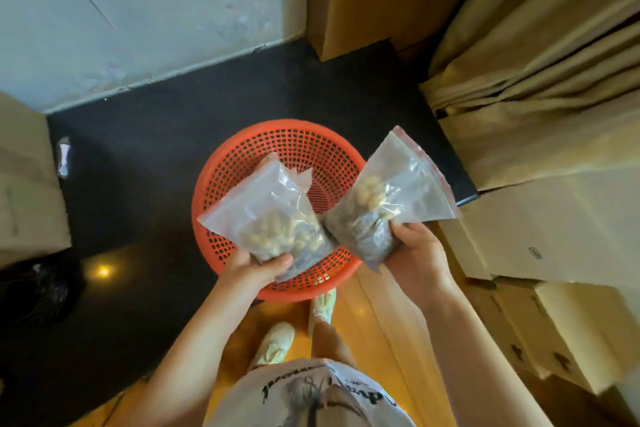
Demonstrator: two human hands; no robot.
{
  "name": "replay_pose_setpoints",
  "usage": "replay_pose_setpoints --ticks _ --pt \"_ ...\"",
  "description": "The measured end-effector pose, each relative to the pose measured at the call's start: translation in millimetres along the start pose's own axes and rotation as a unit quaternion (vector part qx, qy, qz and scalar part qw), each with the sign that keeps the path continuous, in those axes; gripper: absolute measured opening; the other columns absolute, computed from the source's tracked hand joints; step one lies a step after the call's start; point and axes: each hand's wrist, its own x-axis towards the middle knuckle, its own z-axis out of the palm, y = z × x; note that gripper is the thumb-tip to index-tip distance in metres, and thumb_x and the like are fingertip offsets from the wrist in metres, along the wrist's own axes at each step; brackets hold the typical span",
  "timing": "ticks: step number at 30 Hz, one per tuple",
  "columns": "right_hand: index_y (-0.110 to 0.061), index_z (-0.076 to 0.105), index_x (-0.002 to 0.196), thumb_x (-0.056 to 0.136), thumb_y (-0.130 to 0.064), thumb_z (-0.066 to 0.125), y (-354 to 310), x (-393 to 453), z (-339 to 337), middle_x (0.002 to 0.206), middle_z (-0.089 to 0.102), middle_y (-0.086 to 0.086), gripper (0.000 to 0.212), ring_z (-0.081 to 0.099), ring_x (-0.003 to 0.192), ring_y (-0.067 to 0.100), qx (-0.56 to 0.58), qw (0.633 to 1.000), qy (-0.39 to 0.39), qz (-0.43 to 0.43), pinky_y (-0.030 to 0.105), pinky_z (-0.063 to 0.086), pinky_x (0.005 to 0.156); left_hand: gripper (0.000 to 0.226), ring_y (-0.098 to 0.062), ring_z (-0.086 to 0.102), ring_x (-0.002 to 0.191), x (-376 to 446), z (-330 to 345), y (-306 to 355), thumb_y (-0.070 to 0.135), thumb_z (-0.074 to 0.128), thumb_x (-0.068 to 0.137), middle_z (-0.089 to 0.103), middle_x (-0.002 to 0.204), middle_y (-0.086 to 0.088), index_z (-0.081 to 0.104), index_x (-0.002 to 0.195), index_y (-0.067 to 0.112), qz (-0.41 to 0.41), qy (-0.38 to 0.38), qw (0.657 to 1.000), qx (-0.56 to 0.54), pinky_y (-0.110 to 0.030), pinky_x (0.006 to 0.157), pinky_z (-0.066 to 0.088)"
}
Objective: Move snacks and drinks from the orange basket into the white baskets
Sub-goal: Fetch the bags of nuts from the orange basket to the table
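Above the orange basket (277,156) on the dark bench (156,149), the left hand (254,269) and the right hand (417,255) each grip with curled fingers the loaded bottom of a soft, light, probably slippery snack bag (266,215), which seems the best hold.

The basket (277,149) is orange with a grid of small holes. The two clear bags (266,208) (398,191) show pale and dark snacks; one has a red strip.
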Motion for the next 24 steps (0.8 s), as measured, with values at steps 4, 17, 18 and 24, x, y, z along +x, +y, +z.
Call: replay_pose_setpoints --ticks 4,17,18,24 --pt "-0.001 0.068 0.091 0.071 -0.012 0.045 21.2 -58.6 6.2 0.086 0.069 0.013 0.032 0.064 0.08 0.026 0.125 0.991 0.032 0.024 0.038 0.047 0.076 0.036 -0.009 0.071 0.091 -37.5 -15.4 15.4 0.011 0.067 0.062 0.076 0.094 0.008 0.074 0.091 0.03 -0.01 -0.081 0.997 0.01 -0.023 0.07 0.057" --pt "-0.003 0.069 0.091 0.058 -0.019 0.055 93.6 -226.0 -7.4 0.101 0.063 0.02 0.039 0.064 0.091 0.033 0.332 0.93 0.135 -0.084 0.044 0.051 0.081 0.045 -0.017 0.07 0.096 -111.3 14.3 9.3 0.015 0.07 0.065 0.072 0.105 -0.001 0.065 0.109 0.021 -0.004 -0.221 0.972 0.08 -0.025 0.069 0.058" --pt "-0.005 0.071 0.084 0.054 -0.022 0.062 100.5 -239.8 -13.0 0.093 0.066 0.018 0.036 0.066 0.084 0.031 0.342 0.923 0.141 -0.11 0.041 0.055 0.075 0.042 -0.017 0.07 0.095 -115.4 23.0 7.0 0.016 0.068 0.065 0.073 0.103 -0.001 0.066 0.106 0.021 -0.004 -0.241 0.966 0.093 -0.025 0.069 0.058" --pt "-0.022 0.074 0.088 0.077 -0.042 0.062 141.1 -336.4 -43.7 0.082 0.075 -0.004 0.026 0.071 0.076 0.011 0.352 0.868 0.256 -0.238 0.021 0.055 0.06 0.086 -0.014 0.071 0.089 -159.1 96.3 -23.3 0.059 0.086 0.034 0.075 0.095 0.004 0.064 0.106 0.016 0.008 -0.359 0.908 0.216 -0.024 0.072 0.057"
